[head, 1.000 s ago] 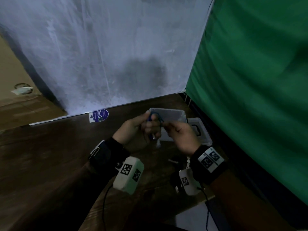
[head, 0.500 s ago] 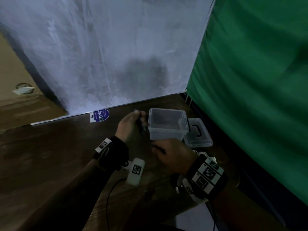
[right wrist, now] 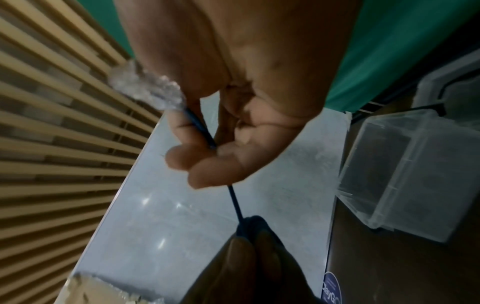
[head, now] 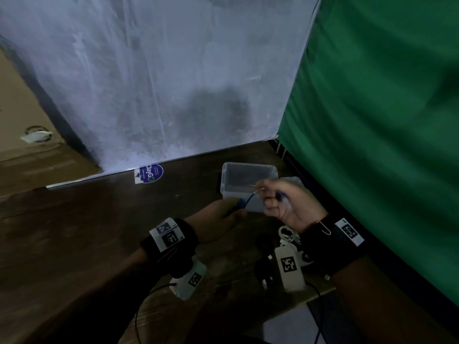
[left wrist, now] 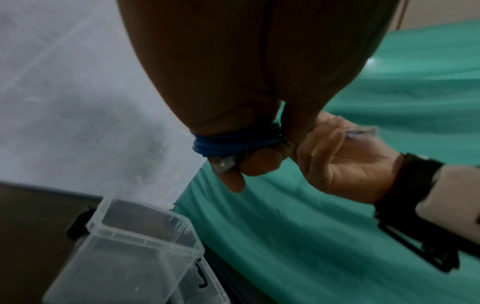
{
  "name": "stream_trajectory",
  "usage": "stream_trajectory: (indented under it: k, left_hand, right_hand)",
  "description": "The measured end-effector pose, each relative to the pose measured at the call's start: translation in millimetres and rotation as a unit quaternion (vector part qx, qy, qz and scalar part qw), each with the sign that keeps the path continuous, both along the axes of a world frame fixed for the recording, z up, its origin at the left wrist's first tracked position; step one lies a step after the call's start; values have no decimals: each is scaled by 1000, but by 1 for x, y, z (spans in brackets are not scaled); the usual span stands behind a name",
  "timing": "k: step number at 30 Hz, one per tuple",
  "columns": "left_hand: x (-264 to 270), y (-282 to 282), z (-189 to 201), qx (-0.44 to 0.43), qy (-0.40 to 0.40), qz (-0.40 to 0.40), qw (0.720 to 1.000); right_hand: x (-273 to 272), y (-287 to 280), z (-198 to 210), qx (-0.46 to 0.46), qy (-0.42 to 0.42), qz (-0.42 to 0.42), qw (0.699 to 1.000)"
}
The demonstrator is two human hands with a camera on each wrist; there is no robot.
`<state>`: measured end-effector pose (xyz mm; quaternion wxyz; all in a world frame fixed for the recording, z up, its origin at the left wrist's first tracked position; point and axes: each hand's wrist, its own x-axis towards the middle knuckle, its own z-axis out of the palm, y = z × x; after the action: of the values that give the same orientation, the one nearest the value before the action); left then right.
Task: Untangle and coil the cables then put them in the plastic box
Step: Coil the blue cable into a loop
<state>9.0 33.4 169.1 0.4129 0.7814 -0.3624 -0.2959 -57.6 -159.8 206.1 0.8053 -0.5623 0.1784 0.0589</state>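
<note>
both hands pinch the blue cable [head: 244,202], left hand [head: 218,219] gripping its coil, right hand [head: 290,207] its free end.

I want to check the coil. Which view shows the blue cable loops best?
Left wrist: the blue cable loops are wound around the left hand fingers, close and sharp. Head view shows only a small blue bit. Right wrist shows one straight strand leading to the right hand, no loops.

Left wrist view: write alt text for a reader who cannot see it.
The left hand holds a thin blue cable wound in several loops round its fingers, while the right hand beside it pinches the cable's clear plastic connector end. Below them an open, clear plastic box stands on a dark wooden table, before a green cloth backdrop.
</note>
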Motion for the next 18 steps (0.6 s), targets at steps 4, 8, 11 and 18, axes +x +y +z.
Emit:
stream_trajectory:
  k: [4,8,11,18]
  left_hand:
    - [0,-2,-3,-50,111,53,991]
    - [0,-4,1,-164,290,107,937]
    - [8,-2,2,-203,416,57,885]
    - [15,6,10,-290,527,-30,798]
  right_hand:
    - [3,-3,-5,82,-6,-31,996]
    - [1,5,-14,-42,-100,-112,988]
    - [-7,8,-12,-342,-238,-72,906]
    - [-8,18,-13,-351,-165,155,908]
